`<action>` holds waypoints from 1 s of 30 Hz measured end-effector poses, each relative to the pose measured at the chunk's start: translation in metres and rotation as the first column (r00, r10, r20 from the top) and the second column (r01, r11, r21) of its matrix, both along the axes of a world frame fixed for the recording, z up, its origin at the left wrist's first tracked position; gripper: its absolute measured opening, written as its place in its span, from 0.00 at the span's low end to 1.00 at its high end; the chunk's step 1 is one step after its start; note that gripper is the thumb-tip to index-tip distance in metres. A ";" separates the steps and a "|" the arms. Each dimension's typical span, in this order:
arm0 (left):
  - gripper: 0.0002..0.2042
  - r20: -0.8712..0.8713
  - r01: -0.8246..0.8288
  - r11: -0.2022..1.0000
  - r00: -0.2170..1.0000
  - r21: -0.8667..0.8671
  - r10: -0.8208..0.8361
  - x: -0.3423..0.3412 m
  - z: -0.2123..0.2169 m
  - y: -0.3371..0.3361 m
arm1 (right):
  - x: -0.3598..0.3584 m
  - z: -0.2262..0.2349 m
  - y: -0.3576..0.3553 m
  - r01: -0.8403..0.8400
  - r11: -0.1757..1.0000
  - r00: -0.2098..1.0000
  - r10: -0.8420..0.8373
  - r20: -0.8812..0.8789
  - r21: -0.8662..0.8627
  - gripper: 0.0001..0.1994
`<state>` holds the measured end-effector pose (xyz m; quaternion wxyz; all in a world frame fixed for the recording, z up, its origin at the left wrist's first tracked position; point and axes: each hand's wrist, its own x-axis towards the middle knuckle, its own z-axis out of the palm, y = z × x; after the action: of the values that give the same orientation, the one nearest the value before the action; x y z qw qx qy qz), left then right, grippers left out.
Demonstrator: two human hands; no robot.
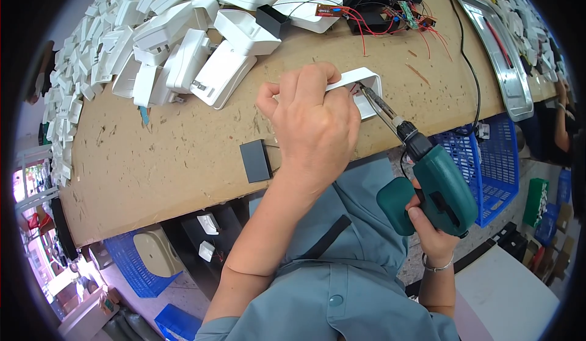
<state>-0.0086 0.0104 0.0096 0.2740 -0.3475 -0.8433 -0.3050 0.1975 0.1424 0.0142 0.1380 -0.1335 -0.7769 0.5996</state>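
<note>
Left hand: by the fingers of the left hand [314, 115] an open white plastic housing [365, 107] is gripped along its near side; the fingertips are hidden behind the knuckles.
Housing position: it is held just above the desk [165, 176], near its front edge; most of the interior is covered by the hand, and only a small reddish bit is glimpsed inside, too small to be identified.
Right hand: the handle of a green pistol-grip soldering gun [444, 188] is gripped by the right hand [430, 234]; most of the fingers are concealed by the tool.
Tool tip: the slim metal end is pointed into the housing; whether anything is touched by it cannot be told.
Black box: a flat black box [255, 161] is laid on the desk beside the left wrist, by which the end of its thin lead is hidden.
Housing pile: many white housings [165, 29] are heaped at the far left, cut off by the upper edge.
Wired parts: circuit boards [408, 11] and red wires are tangled over black cases, hard to be separated by eye.
Right side: a steel tray [514, 87] is seen whole; a blue basket [497, 170] is partly covered by the desk.
</note>
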 end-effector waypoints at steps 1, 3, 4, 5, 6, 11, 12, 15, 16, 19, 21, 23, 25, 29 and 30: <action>0.04 -0.011 0.008 1.000 1.000 0.018 -0.008 0.000 -0.001 0.001 | 0.000 0.000 0.000 0.010 1.000 1.000 -0.010 -0.009 -0.020 0.24; 0.04 -0.012 0.003 1.000 1.000 0.011 -0.003 0.000 -0.001 0.000 | 0.000 0.000 0.001 0.017 1.000 1.000 -0.017 -0.005 0.002 0.24; 0.04 -0.014 0.000 1.000 1.000 0.005 0.000 0.000 -0.001 0.000 | 0.000 -0.001 0.002 0.025 0.999 1.000 -0.025 -0.002 0.025 0.24; 0.04 -0.013 0.000 1.000 1.000 0.006 0.000 0.000 0.000 0.000 | 0.001 -0.002 0.003 0.025 0.999 1.000 -0.025 -0.001 0.026 0.24; 0.03 -0.001 -0.006 1.000 1.000 -0.004 0.006 0.001 0.001 0.000 | 0.001 -0.004 0.004 0.032 0.999 0.999 -0.032 -0.008 0.043 0.23; 0.03 0.002 -0.014 1.000 1.000 -0.018 0.014 0.001 0.000 0.000 | 0.003 -0.003 0.009 0.023 0.980 1.000 -0.026 0.012 0.196 0.22; 0.03 -0.017 -0.010 1.000 1.000 0.000 0.010 0.000 -0.001 0.001 | 0.003 -0.001 0.010 0.022 0.981 0.999 -0.029 0.035 0.191 0.21; 0.04 -0.035 -0.004 1.000 0.999 0.016 0.004 0.000 -0.001 0.002 | -0.002 0.006 0.006 0.065 0.983 0.996 -0.073 0.042 0.170 0.19; 0.04 -0.034 -0.003 1.000 0.999 0.014 0.004 0.001 -0.001 0.003 | -0.004 0.008 0.004 0.107 0.983 0.993 -0.113 0.026 0.151 0.18; 0.04 -0.043 -0.014 1.000 0.999 0.014 0.015 0.000 -0.001 0.002 | -0.003 0.012 0.006 0.115 0.970 0.990 -0.129 0.052 0.217 0.25; 0.04 -0.037 -0.014 1.000 0.999 0.012 0.015 0.000 -0.001 0.002 | -0.003 0.013 0.010 0.067 0.952 0.995 -0.085 0.048 0.300 0.26; 0.04 -0.030 -0.015 1.000 0.999 0.010 0.015 0.000 -0.001 0.002 | -0.004 0.015 0.009 0.019 0.924 0.998 -0.040 0.048 0.381 0.27; 0.04 -0.027 -0.011 1.000 1.000 0.019 0.011 0.001 -0.001 0.003 | -0.006 0.017 0.003 0.124 0.971 0.989 -0.137 0.049 0.203 0.27; 0.04 -0.034 -0.014 1.000 0.999 0.021 0.015 0.000 -0.001 0.002 | -0.007 0.017 0.003 0.111 0.968 0.993 -0.119 0.019 0.225 0.27; 0.04 -0.029 -0.013 1.000 0.999 0.021 0.014 0.000 -0.001 0.002 | -0.007 0.017 0.003 0.101 0.964 0.994 -0.107 0.012 0.246 0.27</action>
<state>-0.0082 0.0125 0.0085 0.2919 -0.3433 -0.8383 -0.3070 0.1904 0.1458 0.0312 0.1748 -0.1636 -0.8386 0.4894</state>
